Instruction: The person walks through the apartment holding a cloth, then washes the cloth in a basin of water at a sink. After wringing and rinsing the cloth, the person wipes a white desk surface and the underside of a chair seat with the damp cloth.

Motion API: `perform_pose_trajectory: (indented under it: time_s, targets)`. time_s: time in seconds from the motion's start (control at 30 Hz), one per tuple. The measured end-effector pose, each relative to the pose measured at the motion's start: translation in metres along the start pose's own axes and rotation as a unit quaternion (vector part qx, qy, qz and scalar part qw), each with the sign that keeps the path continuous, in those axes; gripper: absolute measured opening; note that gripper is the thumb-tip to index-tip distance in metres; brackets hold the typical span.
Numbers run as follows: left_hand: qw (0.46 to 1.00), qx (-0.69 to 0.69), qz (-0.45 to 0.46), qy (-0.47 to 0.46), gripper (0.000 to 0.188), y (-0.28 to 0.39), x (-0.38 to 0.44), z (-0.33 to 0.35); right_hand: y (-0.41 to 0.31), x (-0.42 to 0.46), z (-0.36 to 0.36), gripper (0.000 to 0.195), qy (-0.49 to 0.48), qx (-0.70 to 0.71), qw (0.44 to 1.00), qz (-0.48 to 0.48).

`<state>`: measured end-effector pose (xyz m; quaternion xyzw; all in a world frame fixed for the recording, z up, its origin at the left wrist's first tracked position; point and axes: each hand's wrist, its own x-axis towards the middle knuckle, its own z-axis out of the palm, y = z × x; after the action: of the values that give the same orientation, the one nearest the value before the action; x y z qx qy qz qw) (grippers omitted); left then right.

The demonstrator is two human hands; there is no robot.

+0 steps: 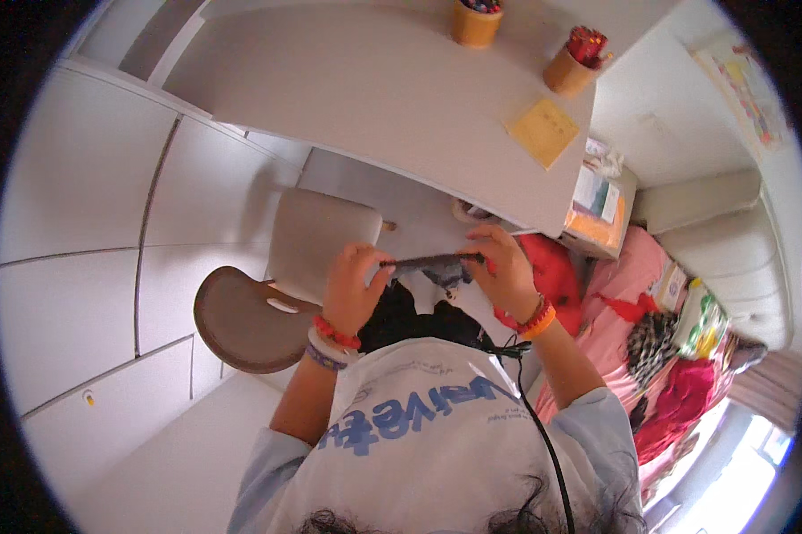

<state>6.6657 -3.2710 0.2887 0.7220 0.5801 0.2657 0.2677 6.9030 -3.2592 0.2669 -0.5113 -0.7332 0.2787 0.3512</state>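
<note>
A thin, dark, flat object (431,260), seen nearly edge-on, spans the gap between my two hands in front of my body. What it is cannot be told. My left hand (354,287) pinches one end between thumb and fingers, and my right hand (504,270) grips the other end. Red, white and purple bands circle my left wrist; red and orange ones circle my right. Just beyond my hands is the front edge of a pale desk (374,87), with a yellow square pad (544,133) lying on it.
Two round holders, one with dark-topped items (476,25) and one with red pencil-like items (571,70), stand on the desk. A chair (324,240) is at left. At right are a box (598,207) and a bed with pink bedding (631,267) and clothes. A black cable (548,440) crosses my shirt.
</note>
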Motion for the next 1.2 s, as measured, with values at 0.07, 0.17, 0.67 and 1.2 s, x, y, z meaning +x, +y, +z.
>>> perform_pose_trajectory:
  time_s: [0.07,0.17,0.67,1.2]
  targets:
    - [0.999,0.002,0.033,0.038,0.012,-0.017,0.038,0.014,0.02,0.032,0.0,0.021,0.005,0.008,1.0,0.02]
    - [0.992,0.034,0.101,0.073,0.016,-0.039,0.1,0.025,0.04,0.085,0.001,0.018,0.073,-0.013,0.997,0.005]
    - [0.992,0.068,-0.036,0.103,0.036,-0.215,0.174,0.049,0.144,0.192,0.154,0.067,0.001,-0.275,0.891,0.362]
    - [0.938,0.232,-0.14,0.216,0.048,-0.279,0.283,0.068,0.138,0.298,0.238,0.059,-0.223,-0.415,0.88,-0.06]
